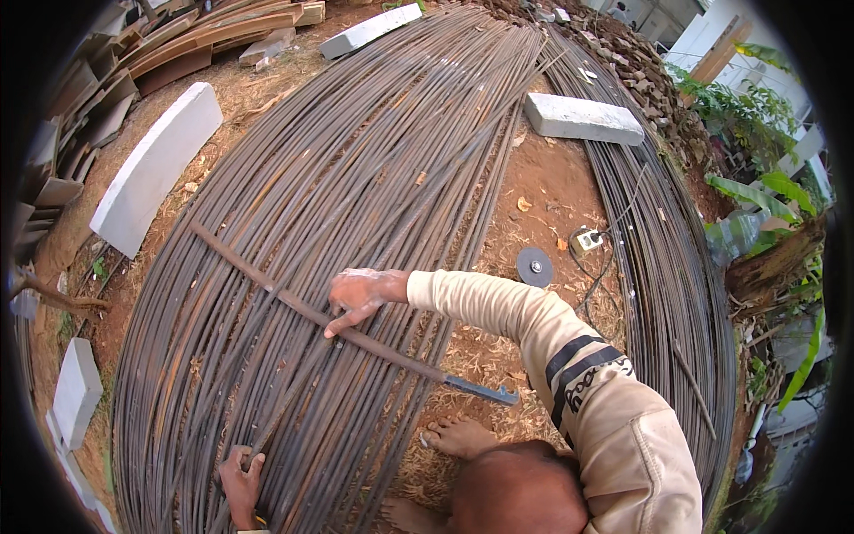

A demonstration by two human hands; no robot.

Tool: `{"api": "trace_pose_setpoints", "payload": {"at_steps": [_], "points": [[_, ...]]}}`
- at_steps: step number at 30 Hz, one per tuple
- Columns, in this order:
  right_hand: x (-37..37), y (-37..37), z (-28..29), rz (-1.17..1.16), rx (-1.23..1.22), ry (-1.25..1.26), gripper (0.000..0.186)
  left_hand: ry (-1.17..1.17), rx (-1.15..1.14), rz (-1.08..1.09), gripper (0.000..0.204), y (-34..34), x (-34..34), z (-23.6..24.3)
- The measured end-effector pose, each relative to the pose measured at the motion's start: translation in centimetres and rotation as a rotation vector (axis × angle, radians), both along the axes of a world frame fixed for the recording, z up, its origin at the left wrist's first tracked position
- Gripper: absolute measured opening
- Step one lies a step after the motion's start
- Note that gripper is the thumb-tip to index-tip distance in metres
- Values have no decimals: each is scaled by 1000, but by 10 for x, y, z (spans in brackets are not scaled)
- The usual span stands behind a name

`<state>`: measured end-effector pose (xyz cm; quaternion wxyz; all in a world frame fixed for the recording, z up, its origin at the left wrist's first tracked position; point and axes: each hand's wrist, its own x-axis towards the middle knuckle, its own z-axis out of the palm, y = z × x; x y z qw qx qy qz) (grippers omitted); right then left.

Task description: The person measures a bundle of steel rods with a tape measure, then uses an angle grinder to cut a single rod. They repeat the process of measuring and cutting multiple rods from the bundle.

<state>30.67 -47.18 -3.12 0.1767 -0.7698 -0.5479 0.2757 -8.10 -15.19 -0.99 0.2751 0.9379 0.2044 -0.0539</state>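
Ribbed steel reinforcing bars (294, 178) lie side by side in a broad layer on the ground. A rusty, pipe-handled rebar bending wrench (391, 354) lies across them, its dark notched head past their right edge. My right hand (363, 295) is just above the wrench's handle, fingers curled down around a steel bar with one digit reaching over the handle. Nearer me at the lower left, my left hand (240, 488) closes its thumb and fingers on a bar among the others. Parts of both grips are hidden.
A dark cutting disc (535, 267) and a socket box (586, 240) with a black cable lie on the soil to the right. White concrete blocks (583, 119) stand around the bars. More bars run along the right; wooden boards (205, 40) are piled at the far left.
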Motion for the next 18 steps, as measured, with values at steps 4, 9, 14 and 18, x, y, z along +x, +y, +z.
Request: {"api": "trace_pose_setpoints", "payload": {"at_steps": [4, 9, 14, 18], "points": [[4, -1, -12, 41, 124, -46, 90, 74, -73, 45, 43, -3, 0, 5], [4, 6, 10, 38, -68, 66, 85, 164, -138, 89, 52, 6, -7, 2], [-2, 5, 9, 43, -61, 70, 86, 148, -152, 37, 50, 14, -16, -11], [0, 0, 7, 38, -144, 49, 88, 9, -193, -23, 46, -6, -6, 7]]}}
